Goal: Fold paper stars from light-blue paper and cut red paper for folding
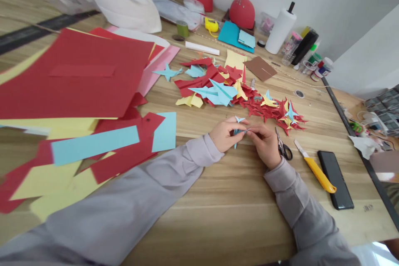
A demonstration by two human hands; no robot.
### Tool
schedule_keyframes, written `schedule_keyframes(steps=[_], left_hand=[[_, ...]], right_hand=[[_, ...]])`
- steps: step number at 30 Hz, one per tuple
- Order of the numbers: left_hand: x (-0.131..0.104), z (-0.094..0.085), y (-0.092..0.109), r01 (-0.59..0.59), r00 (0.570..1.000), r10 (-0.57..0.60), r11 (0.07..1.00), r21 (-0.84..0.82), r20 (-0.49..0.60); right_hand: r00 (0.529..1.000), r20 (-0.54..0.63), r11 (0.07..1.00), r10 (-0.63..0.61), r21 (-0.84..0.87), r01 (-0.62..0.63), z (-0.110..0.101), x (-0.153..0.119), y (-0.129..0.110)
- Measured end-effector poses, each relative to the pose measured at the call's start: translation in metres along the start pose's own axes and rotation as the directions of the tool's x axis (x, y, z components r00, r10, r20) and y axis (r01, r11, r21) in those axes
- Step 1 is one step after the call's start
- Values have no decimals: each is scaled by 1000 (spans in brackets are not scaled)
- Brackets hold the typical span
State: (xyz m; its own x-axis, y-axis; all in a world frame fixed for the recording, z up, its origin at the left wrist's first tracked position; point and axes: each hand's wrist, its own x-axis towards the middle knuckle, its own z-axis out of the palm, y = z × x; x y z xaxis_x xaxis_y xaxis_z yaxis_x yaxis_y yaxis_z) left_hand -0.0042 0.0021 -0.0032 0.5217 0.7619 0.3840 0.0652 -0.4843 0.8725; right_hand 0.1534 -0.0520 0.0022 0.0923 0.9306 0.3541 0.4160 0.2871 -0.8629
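Both hands meet over the middle of the wooden table, pinching a small light-blue folded paper piece (236,132). My left hand (225,133) is closed round it, with pointed blue tips sticking out above and below the fingers. From the right, my right hand (264,143) pinches one end between thumb and fingertips; most of the piece is hidden. Just beyond them lies a long heap of red, yellow and blue folded paper shapes (218,91), some like planes and stars. Scissors (284,149) lie right beside my right hand.
To the right are a yellow utility knife (318,172) and a black phone (336,181). Red, yellow and blue paper sheets (77,79) are piled at the left. Farther back stand a yellow tape measure (211,25), a white bottle (281,31) and several small jars.
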Motion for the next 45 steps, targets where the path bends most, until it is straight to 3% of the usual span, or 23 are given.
schedule_keyframes(steps=[6,9,21,28,45], left_hand=[[0,2,-3,-7,1000,7,999,39,-7],[0,3,-3,-16,1000,16,1000,27,-8],[-1,6,-8,-33,999,34,999,26,-21],[-2,8,-9,-44,999,45,998,48,-19],[-2,10,-8,2,1000,0,997,82,-17]], right_hand=[[981,-69,957,-179,-244,157,2,-3,-7],[975,-68,939,-210,-293,182,1,-4,-10],[984,13,936,-180,-307,175,0,-4,-5],[999,14,982,-31,-187,33,1,-6,2],[999,53,983,10,-186,0,-1,-7,3]])
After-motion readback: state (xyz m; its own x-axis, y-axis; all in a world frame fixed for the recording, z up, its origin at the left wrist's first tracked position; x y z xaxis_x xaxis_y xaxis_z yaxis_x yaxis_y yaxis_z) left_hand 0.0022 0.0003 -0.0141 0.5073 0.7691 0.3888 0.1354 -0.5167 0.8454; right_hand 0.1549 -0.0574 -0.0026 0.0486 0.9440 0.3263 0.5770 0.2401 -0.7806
